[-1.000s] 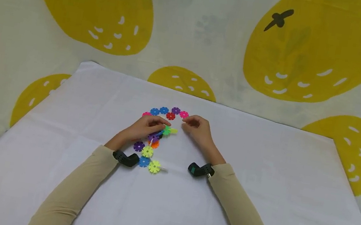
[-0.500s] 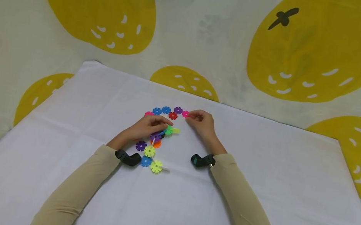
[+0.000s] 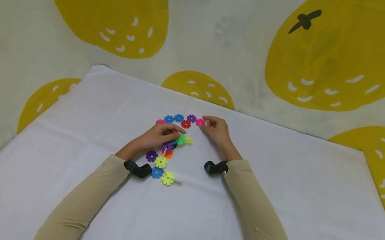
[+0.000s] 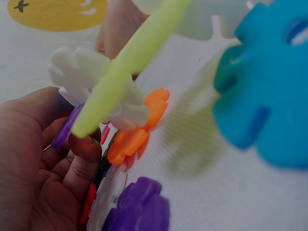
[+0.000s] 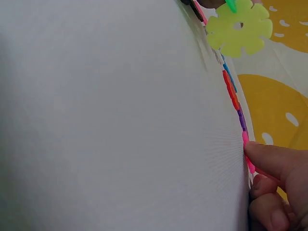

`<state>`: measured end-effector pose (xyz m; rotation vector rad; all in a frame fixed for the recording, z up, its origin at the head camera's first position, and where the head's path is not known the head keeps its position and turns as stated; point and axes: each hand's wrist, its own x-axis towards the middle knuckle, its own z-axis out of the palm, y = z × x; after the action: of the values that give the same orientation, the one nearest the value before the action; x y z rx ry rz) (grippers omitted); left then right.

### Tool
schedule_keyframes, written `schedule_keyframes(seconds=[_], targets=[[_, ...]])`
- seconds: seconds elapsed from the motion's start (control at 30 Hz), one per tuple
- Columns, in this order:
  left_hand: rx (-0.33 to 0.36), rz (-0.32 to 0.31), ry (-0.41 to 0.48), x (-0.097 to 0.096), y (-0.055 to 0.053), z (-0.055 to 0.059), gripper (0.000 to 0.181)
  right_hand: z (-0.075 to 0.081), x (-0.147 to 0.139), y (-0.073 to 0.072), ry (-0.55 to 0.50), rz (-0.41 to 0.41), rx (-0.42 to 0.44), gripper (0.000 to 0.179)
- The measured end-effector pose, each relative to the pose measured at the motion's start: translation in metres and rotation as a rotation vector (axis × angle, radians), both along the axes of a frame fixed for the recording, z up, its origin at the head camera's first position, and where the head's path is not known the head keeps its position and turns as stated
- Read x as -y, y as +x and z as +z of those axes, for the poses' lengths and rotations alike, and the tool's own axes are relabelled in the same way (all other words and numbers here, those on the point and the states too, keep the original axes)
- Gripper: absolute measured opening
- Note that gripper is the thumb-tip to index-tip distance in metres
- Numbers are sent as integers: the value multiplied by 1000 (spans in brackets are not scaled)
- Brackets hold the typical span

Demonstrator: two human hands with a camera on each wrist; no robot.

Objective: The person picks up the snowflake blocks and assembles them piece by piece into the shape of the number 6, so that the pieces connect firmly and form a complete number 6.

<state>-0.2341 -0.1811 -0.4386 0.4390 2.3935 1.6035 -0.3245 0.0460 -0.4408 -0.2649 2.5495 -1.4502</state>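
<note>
My left hand [image 3: 155, 136] grips a joined cluster of plastic snowflake discs. A green disc [image 3: 180, 138] and a lime disc [image 3: 189, 140] stick out past its thumb. In the left wrist view, its fingers hold a purple disc [image 4: 66, 129] joined to a white disc [image 4: 79, 72] and a lime one [image 4: 118, 79]; a big blue disc [image 4: 269, 91] is close to the camera. My right hand [image 3: 216, 130] has thumb and index finger at the edges of a pink snowflake disc [image 3: 200, 122] on the cloth, a fingertip touching it in the right wrist view.
Loose discs lie on the white cloth [image 3: 236, 226]: purple [image 3: 191, 118], red [image 3: 186, 124] and blue [image 3: 179, 118] behind the hands. Lime discs [image 3: 168, 178] of the joined piece hang nearer me, beside a blue disc [image 3: 156, 172]. A patterned backdrop [image 3: 220, 37] rises behind.
My right hand has moved forward to the pink disc and closed its thumb and index finger about it. The left hand keeps its grip nearly still. The view has shifted slightly.
</note>
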Motion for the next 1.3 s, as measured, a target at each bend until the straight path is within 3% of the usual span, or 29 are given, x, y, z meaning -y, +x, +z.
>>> schedule_keyframes(seconds=[0.33,0.5,0.7,0.93,1.3], targets=[[-5,-1,-23,-1,1,0,29,2,-3,12,19,-9,16,36],[-4,3,-23,0,0,-1,28,2,-5,23,-25,-28,10,33],[-3,1,-11,0,-1,-3,28,3,-9,32,-112,-46,66,27],[-8,-5,-15,0,-1,-2,28,1,-16,41,-214,21,65,24],[10,7,-9,-1,0,-2,29,4,-22,52,-276,84,193,27]])
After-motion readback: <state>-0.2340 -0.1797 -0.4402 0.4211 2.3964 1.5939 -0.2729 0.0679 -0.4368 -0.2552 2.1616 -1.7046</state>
